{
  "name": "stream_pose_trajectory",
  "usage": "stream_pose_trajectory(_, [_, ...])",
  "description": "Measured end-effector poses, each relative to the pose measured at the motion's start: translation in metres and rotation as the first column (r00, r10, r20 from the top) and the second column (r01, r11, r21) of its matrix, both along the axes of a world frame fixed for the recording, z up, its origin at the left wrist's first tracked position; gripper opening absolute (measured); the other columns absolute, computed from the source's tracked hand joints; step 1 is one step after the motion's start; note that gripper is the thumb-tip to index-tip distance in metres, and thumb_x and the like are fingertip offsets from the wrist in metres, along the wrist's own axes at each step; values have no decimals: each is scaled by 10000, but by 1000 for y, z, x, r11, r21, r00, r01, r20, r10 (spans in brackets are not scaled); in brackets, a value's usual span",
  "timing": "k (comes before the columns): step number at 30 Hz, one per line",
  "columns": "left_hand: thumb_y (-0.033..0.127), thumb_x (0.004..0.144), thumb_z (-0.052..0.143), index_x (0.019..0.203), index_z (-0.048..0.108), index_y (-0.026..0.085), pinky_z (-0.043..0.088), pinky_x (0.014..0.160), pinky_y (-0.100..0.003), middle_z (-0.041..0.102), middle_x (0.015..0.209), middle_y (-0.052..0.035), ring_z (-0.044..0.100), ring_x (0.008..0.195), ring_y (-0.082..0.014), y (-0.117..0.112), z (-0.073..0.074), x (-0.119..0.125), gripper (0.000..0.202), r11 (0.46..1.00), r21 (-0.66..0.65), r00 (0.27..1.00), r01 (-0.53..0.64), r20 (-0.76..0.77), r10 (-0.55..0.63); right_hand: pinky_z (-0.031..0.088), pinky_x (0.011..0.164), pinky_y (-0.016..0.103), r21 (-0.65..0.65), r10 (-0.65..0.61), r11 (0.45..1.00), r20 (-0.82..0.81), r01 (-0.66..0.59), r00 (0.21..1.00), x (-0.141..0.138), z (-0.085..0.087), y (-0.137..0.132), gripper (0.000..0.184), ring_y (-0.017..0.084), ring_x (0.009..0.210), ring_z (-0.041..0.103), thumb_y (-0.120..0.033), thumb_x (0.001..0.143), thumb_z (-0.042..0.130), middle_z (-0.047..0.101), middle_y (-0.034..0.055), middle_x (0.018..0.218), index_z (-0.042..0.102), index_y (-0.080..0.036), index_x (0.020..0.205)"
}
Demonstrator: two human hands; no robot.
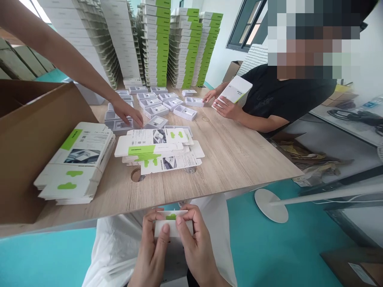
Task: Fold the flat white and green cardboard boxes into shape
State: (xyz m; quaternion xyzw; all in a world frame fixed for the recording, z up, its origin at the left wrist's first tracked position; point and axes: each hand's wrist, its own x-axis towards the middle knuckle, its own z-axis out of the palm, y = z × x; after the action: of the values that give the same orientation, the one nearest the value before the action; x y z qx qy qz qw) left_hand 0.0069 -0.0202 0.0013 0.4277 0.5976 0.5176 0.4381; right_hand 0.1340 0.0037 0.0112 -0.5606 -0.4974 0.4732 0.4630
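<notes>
Over my lap, just below the table's front edge, a small white box (173, 229) with a green mark is held between both hands. My left hand (154, 243) grips its left side, thumb on the near face and fingers curled behind. On the right side my right hand (194, 239) does the same, its thumb close to the green mark. Most of the box's lower part is hidden by my hands. Beyond it on the table lies a pile of flat white-and-green cartons (161, 149). Left of that sits a banded stack of flat cartons (74, 159).
Several white trays (154, 111) spread across the table (227, 155). A co-worker's arm (80, 63) reaches in from the left. Another co-worker at right holds a white box (235, 89). A brown cardboard box (42, 151) stands left; tall box stacks (155, 44) stand behind.
</notes>
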Motion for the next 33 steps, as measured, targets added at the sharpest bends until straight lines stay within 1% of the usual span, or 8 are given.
stream_pose_trajectory(4, [702,963,596,958,556,269,506,789,-295,600,869,21,576,792,-184,-3,1,9,435,986,-115,982,-120,129,134,472,941,412,2,23,1000,1,-23,1000,-1,-7,-3,317,282,1082,611,-499,1039,584,631,87,1105,565,-262,829])
stream_pose_trajectory(9, [751,884,662,951,521,263,448,717,-280,553,819,52,501,740,-168,-2,-3,11,513,966,-168,964,-196,147,221,494,891,382,-48,-5,999,-40,3,999,-3,-16,-5,260,292,1162,597,-471,1005,643,627,102,1198,564,-262,871])
stream_pose_trajectory(14, [544,955,657,869,466,275,427,667,-267,500,773,61,457,706,-167,-1,-5,6,341,946,-215,952,-243,135,276,525,872,382,-164,-126,983,-242,87,962,-14,-15,-9,363,258,994,629,-611,937,687,649,68,1116,529,-290,994])
stream_pose_trajectory(18, [493,983,601,966,489,276,490,726,-279,534,864,32,527,765,-178,1,-9,9,245,943,-203,945,-264,140,295,532,828,370,-278,-70,961,-272,-9,960,-9,-20,-14,352,288,996,653,-618,1020,529,709,66,1019,638,-287,1069])
stream_pose_trajectory(21, [557,971,592,996,478,282,520,826,-289,541,904,24,566,824,-180,2,-16,10,299,945,-179,944,-275,135,300,528,861,363,-315,-73,949,-215,1,974,-3,-25,-14,298,322,1107,650,-572,974,616,756,68,1005,713,-290,977])
stream_pose_trajectory(24, [586,960,593,1045,486,275,533,868,-303,593,949,6,633,890,-193,2,-20,8,340,941,-209,947,-265,126,295,532,867,370,-337,-128,940,-195,56,972,-3,-26,-9,269,325,1107,657,-525,935,657,773,70,1032,745,-282,1010])
stream_pose_trajectory(28, [558,1000,528,1165,554,222,577,873,-361,742,1121,-85,728,1059,-271,-2,-16,8,375,937,-294,962,-189,135,236,543,811,374,-343,-142,937,-215,61,966,-6,-23,-6,276,319,1043,676,-493,922,631,779,74,1018,756,-267,1021])
stream_pose_trajectory(33, [525,980,551,1108,660,213,591,945,-380,802,1137,-97,719,1170,-313,-4,-9,9,355,938,-322,978,-126,120,172,540,781,359,-385,-166,922,-302,39,939,-10,-17,-11,260,316,1035,682,-441,901,619,777,71,993,742,-263,1045])
